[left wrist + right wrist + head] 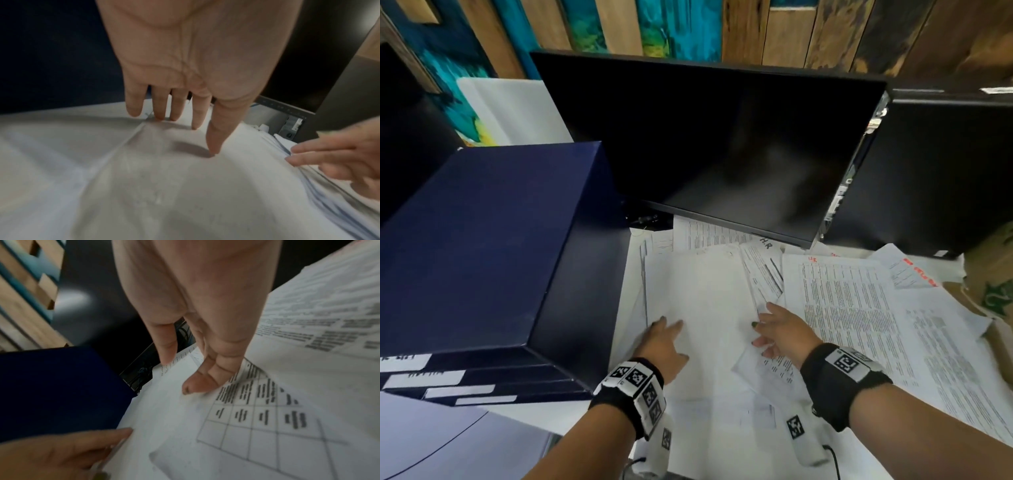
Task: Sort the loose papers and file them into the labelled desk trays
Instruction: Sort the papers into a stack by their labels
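Loose white papers (842,308) lie spread over the desk in front of the monitor, some printed, some marked in red. My left hand (667,325) rests flat with straight fingers on the left edge of a blank-topped stack (698,291); the left wrist view shows its thumb tip (211,151) touching that stack (144,186). My right hand (760,325) touches the stack's right edge over a sheet printed with a table (257,415), its bent fingertips (195,387) on the paper. The dark blue stacked desk trays (482,257) with white labels (424,378) stand to the left.
A black monitor (705,147) stands just behind the papers, its lower edge over them. A second black unit (945,171) is at the back right. A brown bag (989,274) sits at the right edge. The trays' side wall (585,291) is close to my left hand.
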